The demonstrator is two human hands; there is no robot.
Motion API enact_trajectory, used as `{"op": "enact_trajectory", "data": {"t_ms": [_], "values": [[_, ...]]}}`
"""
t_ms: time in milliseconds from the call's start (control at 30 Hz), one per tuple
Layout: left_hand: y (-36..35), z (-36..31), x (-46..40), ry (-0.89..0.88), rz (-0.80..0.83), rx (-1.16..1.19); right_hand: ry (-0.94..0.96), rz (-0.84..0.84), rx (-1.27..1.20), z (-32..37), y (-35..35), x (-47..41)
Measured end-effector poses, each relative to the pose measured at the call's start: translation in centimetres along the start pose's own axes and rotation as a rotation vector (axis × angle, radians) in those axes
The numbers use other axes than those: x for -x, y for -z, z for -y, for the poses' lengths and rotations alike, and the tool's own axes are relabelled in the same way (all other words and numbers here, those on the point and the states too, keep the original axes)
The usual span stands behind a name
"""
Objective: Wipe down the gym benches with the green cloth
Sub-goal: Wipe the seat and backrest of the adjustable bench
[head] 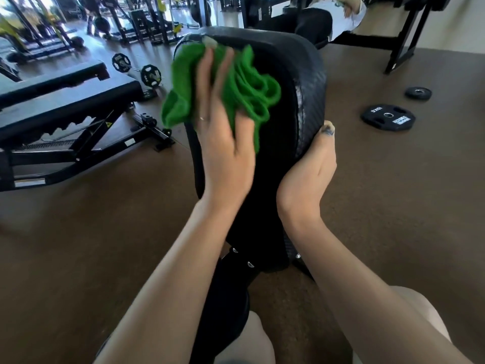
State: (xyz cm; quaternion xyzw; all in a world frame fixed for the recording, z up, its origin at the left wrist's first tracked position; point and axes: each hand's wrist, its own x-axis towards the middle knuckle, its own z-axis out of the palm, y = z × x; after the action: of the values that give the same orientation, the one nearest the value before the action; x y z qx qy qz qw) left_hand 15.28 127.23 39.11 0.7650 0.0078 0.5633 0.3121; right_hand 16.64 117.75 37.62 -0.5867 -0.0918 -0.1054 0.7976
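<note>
A black padded bench backrest (pixel 296 74) rises tilted in front of me, its textured side facing right. My left hand (pixel 223 137) lies flat on the pad's face, pressing the crumpled green cloth (pixel 252 93) against it near the top; the hand is blurred. My right hand (pixel 312 166) grips the pad's right edge, thumb up along the side. The bench's seat and frame (pixel 231 292) run down between my knees.
A second adjustable black bench (pixel 65 109) stands at the left on the brown floor. Weight plates (pixel 388 117) lie on the floor to the right, and a loaded bar (pixel 136 68) lies behind the left bench. Another person reclines on a bench (pixel 338 14) at the back.
</note>
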Motion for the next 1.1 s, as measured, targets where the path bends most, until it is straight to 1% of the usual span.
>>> {"op": "enact_trajectory", "data": {"t_ms": [100, 167, 233, 300, 333, 367, 400, 467, 533, 600, 667, 700, 800, 867, 900, 933, 1067, 1100], "values": [[0.6, 0.9, -4.2, 0.194, -0.142, 0.121, 0.004, 0.014, -0.001, -0.2, 0.0, 0.0], [1.1, 1.3, -5.6, 0.275, -0.169, 0.154, 0.004, 0.009, 0.009, -0.1, 0.1, 0.1], [1.2, 0.8, -5.7, 0.22, -0.164, 0.126, 0.017, -0.003, 0.007, -0.1, 0.0, 0.0], [0.3, -0.1, -4.8, 0.075, -0.106, 0.046, 0.042, -0.01, -0.006, -0.1, 0.0, 0.0], [-0.3, -0.5, -4.3, -0.026, -0.077, -0.023, 0.048, -0.005, -0.006, -0.1, 0.0, 0.0], [-0.8, -0.8, -4.0, -0.117, -0.066, -0.072, 0.043, 0.002, -0.005, -0.1, 0.0, 0.0], [-0.9, -0.7, -3.9, -0.171, -0.06, -0.104, 0.035, 0.009, -0.006, -0.2, 0.0, 0.0], [-0.2, 0.3, -4.3, -0.186, -0.045, -0.148, 0.03, 0.015, 0.0, 0.0, 0.2, 0.0], [0.8, 1.6, -5.3, -0.081, -0.038, -0.085, 0.024, 0.011, 0.01, 0.0, 0.2, 0.1], [1.6, 2.3, -6.1, 0.012, -0.089, 0.009, 0.01, 0.016, 0.007, 0.0, 0.2, 0.2], [1.3, 1.5, -5.7, 0.02, -0.113, -0.009, 0.008, 0.016, 0.012, 0.0, 0.1, 0.2], [0.8, 0.9, -4.9, -0.021, -0.101, -0.031, 0.016, 0.009, 0.014, 0.0, 0.0, 0.1], [-0.4, -0.7, -2.2, -0.229, -0.013, -0.114, 0.066, -0.007, 0.017, -0.2, 0.1, 0.0], [-0.2, -0.3, -2.5, -0.311, 0.011, -0.112, 0.074, -0.003, 0.011, -0.2, 0.1, -0.1], [0.1, 0.3, -3.2, -0.304, -0.002, -0.104, 0.065, -0.003, 0.016, -0.2, 0.1, -0.1], [0.4, 1.0, -4.0, -0.26, -0.024, -0.089, 0.056, -0.004, 0.025, -0.3, 0.1, -0.1], [1.1, 3.3, -6.3, 0.039, -0.152, 0.085, 0.04, 0.008, 0.043, -0.2, 0.1, -0.1], [1.1, 3.2, -6.2, 0.074, -0.177, 0.097, 0.041, 0.007, 0.043, -0.2, 0.1, -0.1]]}}
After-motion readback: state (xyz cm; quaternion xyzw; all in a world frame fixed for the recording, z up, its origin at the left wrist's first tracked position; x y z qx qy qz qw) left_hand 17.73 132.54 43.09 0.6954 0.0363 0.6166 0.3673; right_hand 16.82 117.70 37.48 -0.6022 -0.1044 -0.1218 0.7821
